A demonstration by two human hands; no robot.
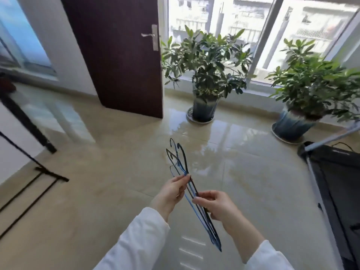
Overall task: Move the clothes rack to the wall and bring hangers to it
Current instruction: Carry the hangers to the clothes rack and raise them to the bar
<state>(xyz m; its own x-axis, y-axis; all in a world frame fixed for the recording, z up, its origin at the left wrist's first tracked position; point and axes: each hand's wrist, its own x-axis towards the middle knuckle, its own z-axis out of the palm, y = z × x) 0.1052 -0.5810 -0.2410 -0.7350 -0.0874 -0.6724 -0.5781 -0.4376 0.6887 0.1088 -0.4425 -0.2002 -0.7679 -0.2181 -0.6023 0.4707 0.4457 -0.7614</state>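
Observation:
I hold a bundle of thin dark and blue wire hangers (180, 159) edge-on in front of me, hooks pointing away toward the window. My left hand (173, 191) pinches the bundle just below the hooks. My right hand (213, 204) grips it lower down, around the middle of the frames. Both arms wear white sleeves. At the left edge, the black foot bars of the clothes rack (41, 175) rest on the floor beside the white wall; its upper part lies outside the view.
A dark brown door (118, 55) stands open ahead. Two potted plants (206, 75) (311, 90) sit on the glossy beige tile floor (116, 152) under the window. A black treadmill (339, 184) fills the right edge. A black table leg (29, 123) is at left.

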